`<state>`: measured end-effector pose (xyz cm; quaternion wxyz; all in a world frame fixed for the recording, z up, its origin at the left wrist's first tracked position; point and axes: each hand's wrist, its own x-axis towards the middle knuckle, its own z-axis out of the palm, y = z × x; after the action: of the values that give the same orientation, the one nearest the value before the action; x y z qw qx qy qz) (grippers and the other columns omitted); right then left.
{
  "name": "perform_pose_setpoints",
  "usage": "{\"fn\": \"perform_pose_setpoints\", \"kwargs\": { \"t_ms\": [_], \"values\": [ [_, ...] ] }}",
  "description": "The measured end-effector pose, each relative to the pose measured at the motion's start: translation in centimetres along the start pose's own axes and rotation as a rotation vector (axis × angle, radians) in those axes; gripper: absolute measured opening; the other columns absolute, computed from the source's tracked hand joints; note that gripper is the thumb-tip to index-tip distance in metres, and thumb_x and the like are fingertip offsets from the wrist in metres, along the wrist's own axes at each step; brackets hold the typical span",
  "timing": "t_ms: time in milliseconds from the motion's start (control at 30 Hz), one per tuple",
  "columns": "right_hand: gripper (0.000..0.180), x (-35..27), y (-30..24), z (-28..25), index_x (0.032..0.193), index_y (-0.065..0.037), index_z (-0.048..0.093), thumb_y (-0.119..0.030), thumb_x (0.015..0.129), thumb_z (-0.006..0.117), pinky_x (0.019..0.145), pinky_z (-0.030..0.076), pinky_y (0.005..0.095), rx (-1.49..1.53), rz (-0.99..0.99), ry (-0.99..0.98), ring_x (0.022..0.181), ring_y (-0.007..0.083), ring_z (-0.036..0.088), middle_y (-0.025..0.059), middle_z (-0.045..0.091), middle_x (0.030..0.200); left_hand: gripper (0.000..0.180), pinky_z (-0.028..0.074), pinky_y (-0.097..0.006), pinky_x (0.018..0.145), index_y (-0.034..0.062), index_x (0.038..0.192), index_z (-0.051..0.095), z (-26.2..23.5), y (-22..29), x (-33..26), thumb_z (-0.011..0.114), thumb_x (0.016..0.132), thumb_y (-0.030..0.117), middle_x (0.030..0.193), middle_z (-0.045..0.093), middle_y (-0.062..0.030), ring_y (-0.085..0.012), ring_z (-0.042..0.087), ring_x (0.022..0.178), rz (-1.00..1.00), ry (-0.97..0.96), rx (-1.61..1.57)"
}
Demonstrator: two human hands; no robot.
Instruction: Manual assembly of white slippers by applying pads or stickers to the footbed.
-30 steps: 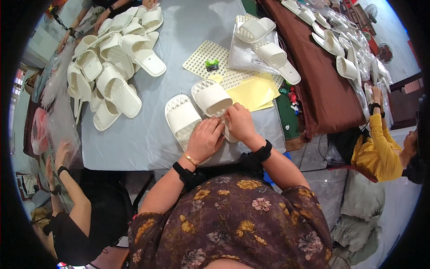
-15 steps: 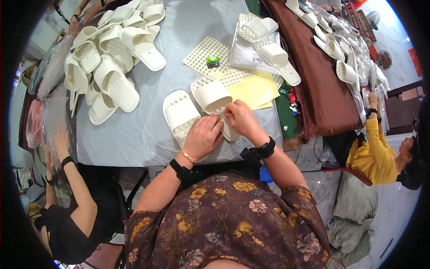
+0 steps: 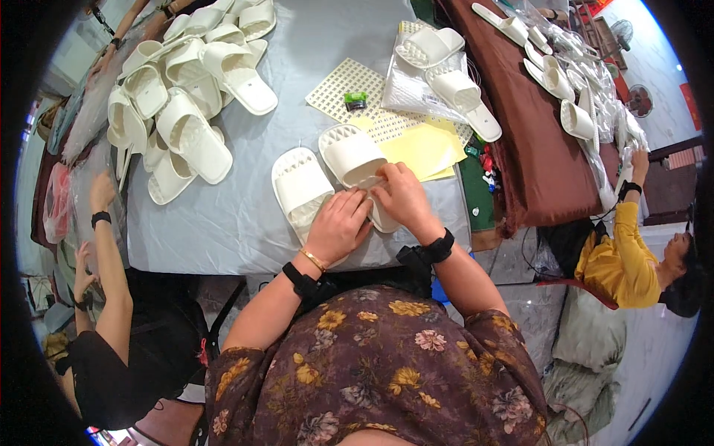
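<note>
Two cream slide slippers lie side by side before me, their heels toward me. My left hand (image 3: 336, 223) reaches across the left slipper (image 3: 299, 182), its bent fingers closed over the footbed of the right slipper (image 3: 351, 154). At the right slipper's other edge is my right hand (image 3: 405, 197), with curled fingers near the strap opening and the thumb on the footbed. Whether anything small is under the fingertips is hidden. Just beyond the right hand lie yellow backing sheets (image 3: 424, 151) and a sheet of small printed stickers (image 3: 342, 85).
A heap of cream slippers (image 3: 190, 130) fills the table's far left. Two more slippers (image 3: 454, 89) rest on a clear plastic bag (image 3: 405, 93) at the back right. A small green-and-black item (image 3: 356, 101) sits on the stickers. Co-workers' arms (image 3: 111, 253) and a yellow-sleeved person (image 3: 617, 264) flank me.
My right hand's fingers have loosened from a tight pinch and spread slightly on the slipper. My left hand stays put. Co-workers on both sides have shifted their arms.
</note>
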<state>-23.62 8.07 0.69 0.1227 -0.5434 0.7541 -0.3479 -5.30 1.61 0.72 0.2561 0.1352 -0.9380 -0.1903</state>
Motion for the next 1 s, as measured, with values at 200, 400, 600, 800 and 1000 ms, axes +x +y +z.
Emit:
{"fn": "perform_pose_setpoints", "kwargs": {
  "t_ms": [200,400,600,800,1000],
  "values": [
    [0.022,0.2,-0.4,-0.3,0.104,-0.004,0.06,-0.009,0.083,0.066,0.078,0.05,0.0458,-0.066,0.049,0.043,0.09,0.0393,0.06,0.0189,0.06,0.097,0.044,0.043,-0.043,0.101,0.0038,0.116,0.06,-0.2,-0.2,0.2,0.073,0.077,0.017,0.123,0.058,-0.0145,-0.0319,0.054,0.118,0.003,-0.009,0.005],
    [0.021,-0.5,-0.1,-0.9,0.105,-0.004,0.061,-0.007,0.084,0.063,0.078,0.05,0.0453,-0.001,0.119,0.049,0.09,0.0385,0.061,0.0191,0.06,0.096,0.041,0.044,-0.042,0.1,0.0033,0.113,0.061,0.0,-0.4,0.5,0.074,0.076,0.016,0.122,0.059,-0.0149,-0.0332,0.055,0.117,0.005,-0.007,-0.013],
    [0.017,-2.0,1.6,-1.0,0.1,0.0,0.063,-0.001,0.085,0.056,0.074,0.051,0.0422,0.129,0.078,0.135,0.085,0.037,0.062,0.0205,0.062,0.093,0.038,0.045,-0.042,0.099,0.003,0.111,0.062,-0.5,-0.4,-0.1,0.072,0.078,0.016,0.122,0.059,-0.0156,-0.0339,0.055,0.118,0.032,0.026,-0.026],
    [0.013,-3.0,3.2,-1.1,0.096,0.003,0.064,0.001,0.084,0.059,0.07,0.05,0.0365,0.177,0.111,0.176,0.078,0.0305,0.062,0.0189,0.063,0.089,0.032,0.048,-0.041,0.077,0.005,0.109,0.063,-1.8,1.1,-1.3,0.071,0.08,0.017,0.094,0.059,-0.0098,-0.0289,0.059,0.085,-0.123,0.08,0.046],
    [0.012,-3.3,2.6,-0.9,0.095,0.003,0.063,0.002,0.083,0.06,0.072,0.05,0.0397,0.133,0.061,0.197,0.08,0.0333,0.061,0.0184,0.062,0.087,0.048,0.048,-0.043,0.081,0.0082,0.125,0.06,-2.0,1.9,-1.3,0.07,0.084,0.03,0.1,0.059,-0.0141,-0.0319,0.057,0.093,-0.282,0.143,0.169]
  ]
}}
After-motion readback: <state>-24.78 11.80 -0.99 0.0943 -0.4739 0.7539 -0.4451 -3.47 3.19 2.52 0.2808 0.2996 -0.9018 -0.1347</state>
